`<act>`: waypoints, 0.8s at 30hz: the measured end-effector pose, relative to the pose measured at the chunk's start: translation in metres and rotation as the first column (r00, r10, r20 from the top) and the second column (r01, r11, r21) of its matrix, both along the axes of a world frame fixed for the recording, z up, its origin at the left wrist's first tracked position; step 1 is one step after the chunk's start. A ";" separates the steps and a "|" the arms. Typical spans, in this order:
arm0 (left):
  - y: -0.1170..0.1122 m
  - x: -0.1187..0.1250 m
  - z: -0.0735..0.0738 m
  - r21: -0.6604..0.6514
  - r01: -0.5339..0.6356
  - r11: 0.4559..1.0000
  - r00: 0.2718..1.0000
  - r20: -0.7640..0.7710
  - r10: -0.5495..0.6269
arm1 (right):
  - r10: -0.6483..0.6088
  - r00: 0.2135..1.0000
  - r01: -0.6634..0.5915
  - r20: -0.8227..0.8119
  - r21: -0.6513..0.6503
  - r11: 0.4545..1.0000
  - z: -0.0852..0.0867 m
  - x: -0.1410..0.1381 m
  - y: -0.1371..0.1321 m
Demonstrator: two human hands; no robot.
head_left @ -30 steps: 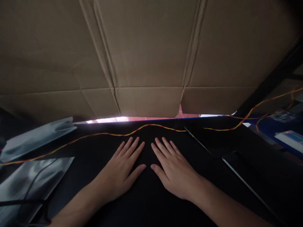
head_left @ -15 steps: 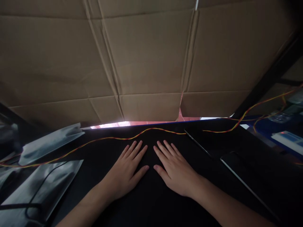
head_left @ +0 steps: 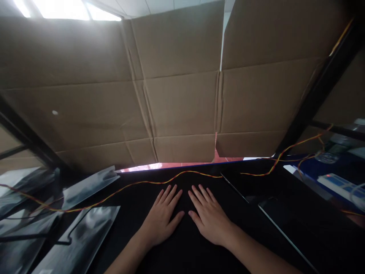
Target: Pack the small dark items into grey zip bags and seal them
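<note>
On the table (head_left: 182, 251), left hand (head_left: 162, 219) and right hand (head_left: 211, 219) lie palm-down, fingers loosely spread, pointing forward and inward; just beyond, the wire (head_left: 185, 171) stretches lengthwise left to right.

creased cardboard sheet (head_left: 182, 104) walls off the back between black posts (head_left: 316, 95), reddish tiles (head_left: 228, 160) peek out underneath, bright light (head_left: 62, 8) glares up top left near white panels (head_left: 159, 5).

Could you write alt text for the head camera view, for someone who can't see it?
A person's left hand and right hand lie palms down on a black surface. Beyond them, a red-and-yellow twisted wire crosses before creased cardboard; plastic bags lie to the left.
</note>
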State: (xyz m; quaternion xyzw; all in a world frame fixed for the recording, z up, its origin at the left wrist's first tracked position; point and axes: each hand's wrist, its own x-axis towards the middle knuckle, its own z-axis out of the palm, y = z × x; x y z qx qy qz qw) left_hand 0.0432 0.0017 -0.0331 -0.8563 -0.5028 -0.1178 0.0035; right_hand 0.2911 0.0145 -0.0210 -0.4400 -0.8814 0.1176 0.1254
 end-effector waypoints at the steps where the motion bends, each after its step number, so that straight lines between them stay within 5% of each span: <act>1: 0.000 0.001 0.001 -0.004 -0.003 1.000 1.000 0.003 0.003 | 0.000 1.000 0.000 -0.002 -0.002 1.000 0.000 0.000 0.000; 13: 0.001 0.005 0.014 -0.089 -0.028 0.996 0.999 0.035 0.032 | 0.001 1.000 0.000 0.023 -0.032 0.999 0.007 -0.001 0.003; 17: -0.001 0.009 0.035 -0.114 0.003 0.994 0.999 0.032 0.001 | -0.009 1.000 0.009 0.025 -0.033 0.999 0.009 -0.001 0.003; 21: -0.044 -0.019 0.069 -0.110 -0.031 0.993 0.999 0.040 0.035 | -0.013 0.999 0.014 0.032 -0.049 0.999 0.007 -0.001 0.004; 24: -0.104 -0.082 0.072 0.005 -0.213 0.977 0.974 0.078 0.212 | -0.013 0.999 0.016 0.038 -0.065 0.998 0.005 -0.002 0.006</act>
